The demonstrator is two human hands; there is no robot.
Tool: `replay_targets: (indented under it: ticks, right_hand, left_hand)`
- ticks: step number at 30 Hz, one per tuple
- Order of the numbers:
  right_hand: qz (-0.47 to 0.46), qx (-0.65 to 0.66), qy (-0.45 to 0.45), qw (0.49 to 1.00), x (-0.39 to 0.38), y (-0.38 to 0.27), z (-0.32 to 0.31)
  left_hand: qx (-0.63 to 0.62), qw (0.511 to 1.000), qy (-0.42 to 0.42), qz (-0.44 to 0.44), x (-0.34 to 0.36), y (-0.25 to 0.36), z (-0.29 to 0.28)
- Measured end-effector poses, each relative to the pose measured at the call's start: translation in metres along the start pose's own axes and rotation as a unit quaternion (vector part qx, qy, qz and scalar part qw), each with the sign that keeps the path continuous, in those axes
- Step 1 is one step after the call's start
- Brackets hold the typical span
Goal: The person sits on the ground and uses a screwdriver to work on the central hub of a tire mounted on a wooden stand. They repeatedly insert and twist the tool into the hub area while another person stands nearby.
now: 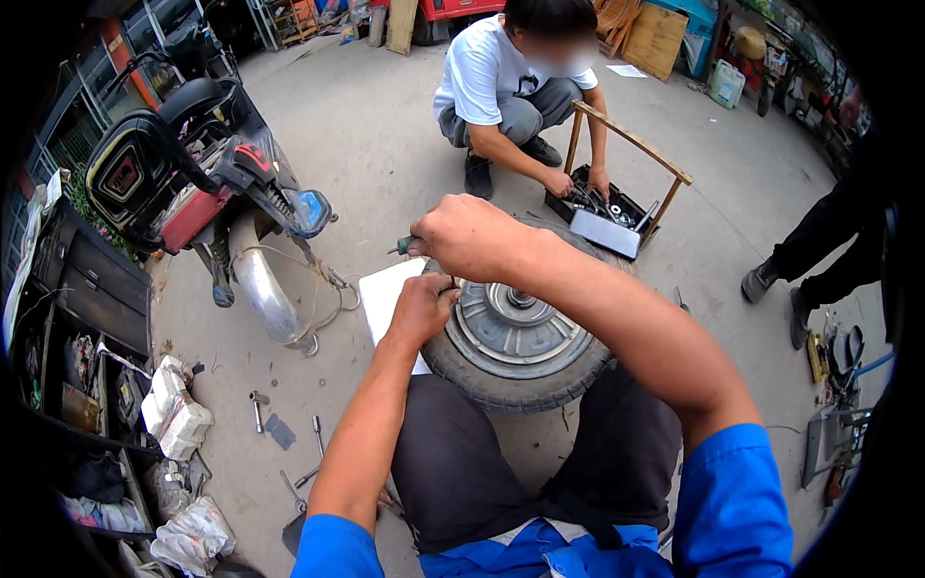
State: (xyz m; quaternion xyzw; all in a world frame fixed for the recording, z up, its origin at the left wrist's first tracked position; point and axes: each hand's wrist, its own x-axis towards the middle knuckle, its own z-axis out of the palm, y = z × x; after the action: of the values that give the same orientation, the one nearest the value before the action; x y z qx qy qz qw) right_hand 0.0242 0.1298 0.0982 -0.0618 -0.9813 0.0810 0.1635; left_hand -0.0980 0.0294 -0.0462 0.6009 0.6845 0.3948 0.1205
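My right hand (472,236) is closed round a tool with a green handle (405,247), which looks like a screwdriver; its end pokes out to the left of the fist. Just below, my left hand (421,306) is closed at the left edge of the wheel, fingers pinched together; what they hold is hidden. The wheel (515,371), a black tyre on a grey metal hub, lies flat between my knees. My right forearm covers its far side. Under its left edge shows a white sheet (383,294).
A person (482,82) squats beyond the wheel, hands in a black toolbox (638,207) with a wooden frame. An electric scooter (193,183) stands left. A socket wrench (257,411) lies on the ground near a shelf (82,279). Another person's legs (819,241) stand right.
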Motion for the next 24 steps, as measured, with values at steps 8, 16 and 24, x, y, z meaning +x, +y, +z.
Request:
replay_targets:
  ticks: [8,16,24]
  right_hand:
    - [-0.001,-0.054,0.023,0.998,0.004,0.005,-0.004]
    - [0.008,-0.076,0.06,0.995,0.012,0.009,0.003]
    - [-0.04,-0.042,-0.009,0.998,0.009,-0.008,-0.009]
  left_hand:
    - [0.041,0.998,-0.023,0.039,0.001,-0.018,0.003]
    - [0.042,0.999,-0.027,0.011,0.002,-0.013,0.004]
    - [0.024,0.998,0.005,0.058,-0.004,-0.02,0.007]
